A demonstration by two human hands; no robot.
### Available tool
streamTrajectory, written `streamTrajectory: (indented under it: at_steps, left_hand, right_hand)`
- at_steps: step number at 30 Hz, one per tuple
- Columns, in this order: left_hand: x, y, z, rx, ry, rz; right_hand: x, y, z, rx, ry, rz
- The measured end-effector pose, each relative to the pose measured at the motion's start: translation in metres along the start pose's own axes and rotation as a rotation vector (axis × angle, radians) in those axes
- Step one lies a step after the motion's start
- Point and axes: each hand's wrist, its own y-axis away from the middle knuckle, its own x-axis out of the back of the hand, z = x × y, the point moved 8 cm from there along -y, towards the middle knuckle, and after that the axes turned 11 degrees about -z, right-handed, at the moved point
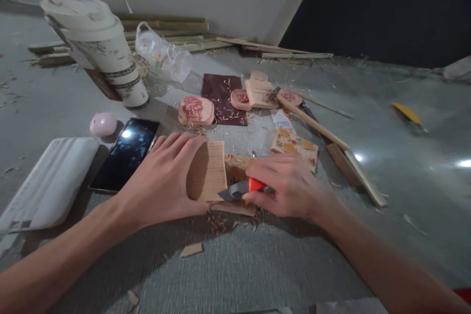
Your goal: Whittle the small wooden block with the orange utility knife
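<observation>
My left hand (pixel 165 176) grips a flat, light wooden board (pixel 209 171) marked with thin dark lines, its thumb along the near edge and its fingers over the far side. In my right hand (pixel 287 181) is a utility knife (pixel 253 186) with a red-orange handle. Its blade tip touches or nearly touches the board's lower right corner. Beneath the board lies a patterned block, mostly covered by my hands. A thin wood strip (pixel 235 207) and shavings lie just in front of it.
A phone (pixel 127 154), a white pack (pixel 51 181) and a lidded cup (pixel 103 54) stand left. Behind are carved wooden pieces (pixel 196 110), a dark red sheet (pixel 224 86) and a plastic bag (pixel 162 56). A hammer (pixel 312 122) and a yellow cutter (pixel 408 115) lie right; bamboo strips (pixel 165 27) line the back.
</observation>
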Motion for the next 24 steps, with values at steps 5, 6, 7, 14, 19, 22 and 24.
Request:
streamTrajectory:
  at_steps: [5, 6, 7, 14, 19, 22, 24]
  left_hand:
    - [0.001, 0.002, 0.007, -0.010, 0.040, -0.017]
    - [0.002, 0.002, 0.007, -0.008, 0.041, -0.017]
    - [0.003, 0.002, 0.006, -0.006, 0.040, -0.015]
    - [0.003, 0.006, 0.014, -0.027, 0.036, -0.019]
    - [-0.004, 0.009, 0.041, -0.196, 0.129, -0.118]
    - [0.005, 0.004, 0.015, -0.010, 0.020, 0.031]
    - [0.000, 0.000, 0.002, 0.021, 0.000, 0.018]
  right_hand:
    - [0.006, 0.005, -0.001, 0.055, 0.084, 0.057]
    - [0.007, 0.005, -0.002, 0.060, 0.100, 0.072]
    - [0.007, 0.005, -0.004, 0.061, 0.118, 0.086]
    - [0.021, 0.007, 0.008, 0.005, 0.227, 0.169]
    - [0.059, 0.038, 0.078, -0.348, 0.266, 0.408]
    - [0.052, 0.033, 0.072, -0.278, 0.225, 0.361]
    - [0.037, 0.021, 0.050, -0.152, 0.140, 0.257]
